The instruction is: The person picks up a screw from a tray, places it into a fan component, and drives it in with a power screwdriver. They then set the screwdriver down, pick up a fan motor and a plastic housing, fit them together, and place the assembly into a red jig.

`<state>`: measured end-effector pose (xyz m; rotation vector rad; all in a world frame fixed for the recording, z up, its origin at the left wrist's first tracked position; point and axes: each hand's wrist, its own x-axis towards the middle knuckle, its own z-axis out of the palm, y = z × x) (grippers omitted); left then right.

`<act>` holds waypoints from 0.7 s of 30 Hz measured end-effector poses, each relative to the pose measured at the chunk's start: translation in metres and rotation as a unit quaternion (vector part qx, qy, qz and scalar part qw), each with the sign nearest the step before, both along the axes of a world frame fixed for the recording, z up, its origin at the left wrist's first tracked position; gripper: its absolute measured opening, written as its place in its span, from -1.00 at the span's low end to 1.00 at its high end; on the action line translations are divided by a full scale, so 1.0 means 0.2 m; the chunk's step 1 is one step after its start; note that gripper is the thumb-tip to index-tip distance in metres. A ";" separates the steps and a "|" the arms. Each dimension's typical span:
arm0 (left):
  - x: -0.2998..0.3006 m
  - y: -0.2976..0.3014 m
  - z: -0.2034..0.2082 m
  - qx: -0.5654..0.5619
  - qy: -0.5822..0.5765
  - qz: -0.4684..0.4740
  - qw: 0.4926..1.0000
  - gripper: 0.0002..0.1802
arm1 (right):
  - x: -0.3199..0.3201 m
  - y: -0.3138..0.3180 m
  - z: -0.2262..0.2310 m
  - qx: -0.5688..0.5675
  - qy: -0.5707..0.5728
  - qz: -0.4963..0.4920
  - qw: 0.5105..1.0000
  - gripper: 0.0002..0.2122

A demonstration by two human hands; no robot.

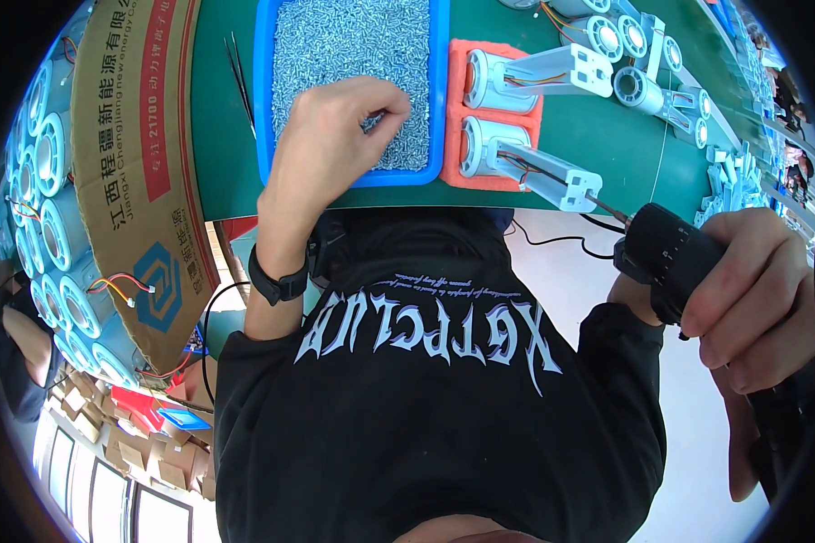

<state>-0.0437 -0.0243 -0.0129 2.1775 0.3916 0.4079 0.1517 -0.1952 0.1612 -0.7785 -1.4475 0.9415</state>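
My left hand (pixel 340 127), a black watch on its wrist, hangs over a blue tray (pixel 443 109) full of small silver screws (pixel 344 41). Its thumb and fingers are pinched together; what they hold, if anything, is too small to see. My right hand (pixel 743 290) is wrapped round a black electric screwdriver (pixel 675 249). The screwdriver's bit reaches the end of a white plastic housing (pixel 566 184) with thin wires; I cannot tell whether it touches. That housing and a second one (pixel 561 72) lie side by side in an orange foam holder (pixel 457 90).
A cardboard box (pixel 145 181) stands at the left, with several white cylindrical parts (pixel 54 235) beyond it. Black tweezers (pixel 241 86) lie between box and tray. More white housings (pixel 638 88) and small white pieces (pixel 732 181) rest on the green table (pixel 607 136) at the right.
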 end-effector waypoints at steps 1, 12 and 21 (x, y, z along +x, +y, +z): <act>0.01 -0.02 0.00 -0.006 -0.018 -0.009 1.000 -0.92 | 0.03 0.02 -0.02 0.033 -0.007 0.045 0.998 -0.67; 0.16 -0.26 0.00 -0.143 -0.177 -0.043 0.973 -0.81 | -0.03 -0.03 0.05 -0.013 -0.124 -0.034 0.992 -0.87; 0.14 -0.30 -0.04 -0.136 -0.117 -0.052 0.982 -0.74 | 0.06 0.05 -0.02 0.021 -0.135 0.120 0.983 -0.86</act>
